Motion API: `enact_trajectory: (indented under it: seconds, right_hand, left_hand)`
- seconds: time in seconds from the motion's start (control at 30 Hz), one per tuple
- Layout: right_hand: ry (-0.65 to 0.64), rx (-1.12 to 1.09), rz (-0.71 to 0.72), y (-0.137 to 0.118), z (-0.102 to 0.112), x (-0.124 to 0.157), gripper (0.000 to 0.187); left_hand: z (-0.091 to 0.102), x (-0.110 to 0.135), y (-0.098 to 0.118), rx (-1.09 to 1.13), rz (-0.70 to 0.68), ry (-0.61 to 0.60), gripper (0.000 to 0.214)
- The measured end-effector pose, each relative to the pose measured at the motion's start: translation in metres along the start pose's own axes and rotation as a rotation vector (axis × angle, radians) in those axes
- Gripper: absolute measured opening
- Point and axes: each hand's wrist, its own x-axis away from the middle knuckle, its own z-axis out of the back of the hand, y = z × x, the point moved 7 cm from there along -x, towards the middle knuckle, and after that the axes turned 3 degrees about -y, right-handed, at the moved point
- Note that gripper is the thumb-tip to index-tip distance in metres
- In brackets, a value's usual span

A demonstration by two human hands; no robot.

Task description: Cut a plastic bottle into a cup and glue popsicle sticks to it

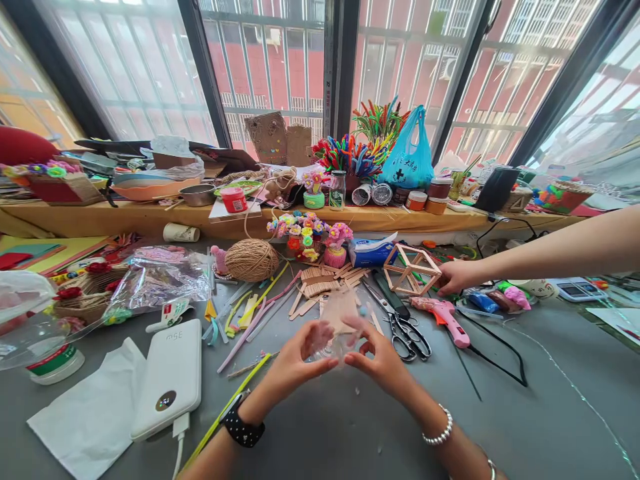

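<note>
My left hand (309, 352) and my right hand (374, 353) face each other over the middle of the grey table (320, 433), fingers curled and thumbs close together. Between their fingertips is a see-through, blurred piece of clear plastic (336, 345); its exact shape I cannot make out. Just beyond it shows a flat pale beige piece (341, 308). Wooden craft sticks (315, 283) lie behind my hands. To the right of my right hand are black-handled scissors (407, 333) and a pink glue gun (450, 320).
Another person's hand (457, 276) reaches in from the right beside a cube frame of sticks (413, 269). A white power bank (170, 380) and white paper (93, 413) lie left. A twine ball (251, 260) and pipe cleaners (350, 157) stand farther back.
</note>
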Motion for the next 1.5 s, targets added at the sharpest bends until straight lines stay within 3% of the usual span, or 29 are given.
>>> enact_trajectory:
  seconds: [0.07,0.2,0.3,0.4,0.6,0.67,0.77,0.9,1.0,1.17,1.37,1.5]
  right_hand:
    - [0.028,0.071,0.009,-0.001,0.012,0.002,0.056]
    - [0.232,0.422,-0.018,0.004,0.055,0.012,0.032]
    - [0.284,0.589,-0.068,0.014,0.077,0.020,0.022]
    - [0.290,0.672,-0.079,0.019,0.085,0.024,0.017]
    - [0.203,0.647,-0.053,0.011,0.059,0.010,0.019]
    - [0.145,0.542,-0.008,0.003,0.040,0.001,0.027]
    - [0.038,0.321,0.066,-0.009,0.011,-0.009,0.051]
    - [-0.042,0.205,0.085,-0.014,-0.007,-0.018,0.064]
    - [-0.007,0.294,0.082,-0.009,0.002,-0.023,0.042]
    - [0.138,0.773,-0.151,0.011,0.024,-0.033,0.021]
    - [0.161,0.901,-0.279,0.019,0.020,-0.043,0.019]
    - [0.158,0.919,-0.293,0.020,0.030,-0.047,0.017]
  left_hand:
    - [0.008,-0.002,-0.002,0.089,0.002,0.091,0.050]
    - [0.021,0.000,-0.001,0.183,-0.001,0.262,0.053]
    - [0.025,0.003,0.004,0.215,-0.015,0.316,0.053]
    - [0.032,0.005,0.005,0.249,-0.027,0.340,0.056]
    - [0.051,0.004,-0.001,0.313,-0.086,0.407,0.065]
    - [0.045,0.001,-0.006,0.221,-0.056,0.351,0.062]
    - [0.025,-0.004,-0.010,0.131,-0.061,0.172,0.053]
    - [0.014,-0.002,-0.009,0.136,-0.046,0.088,0.051]
    - [0.022,0.001,-0.004,0.213,-0.044,0.175,0.053]
    - [0.037,0.004,0.000,0.305,-0.041,0.358,0.054]
    - [0.040,0.003,-0.007,0.367,-0.047,0.371,0.053]
    - [0.045,0.003,-0.012,0.378,-0.053,0.441,0.053]
